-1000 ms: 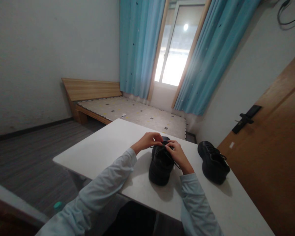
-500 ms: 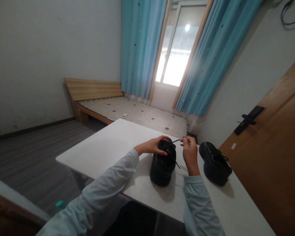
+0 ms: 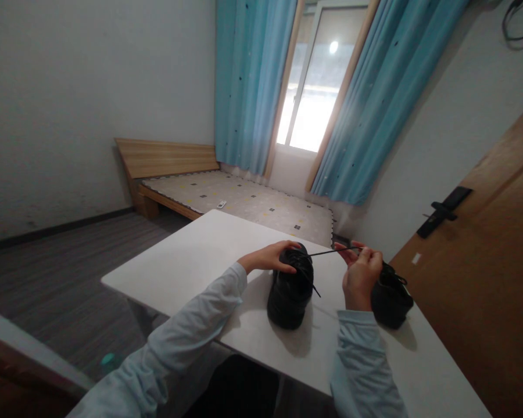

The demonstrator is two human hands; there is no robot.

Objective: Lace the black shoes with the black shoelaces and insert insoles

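A black lace-up shoe rests on the white table in front of me. My left hand grips its upper part from the left, thumb and fingers around the lacing area. Pinched in my right hand is a black shoelace, drawn taut to the right from the shoe. Another lace end dangles over the shoe's right side. The second black shoe stands farther right, partly hidden behind my right hand.
Beyond the table is a bed with a patterned mattress and a small white object on it. A wooden door is at the right. Blue curtains frame the window. A green item lies on the floor.
My right hand has moved right, pulling a longer stretch of lace out straight, and now covers part of the second shoe. My left hand has stayed on the first shoe.
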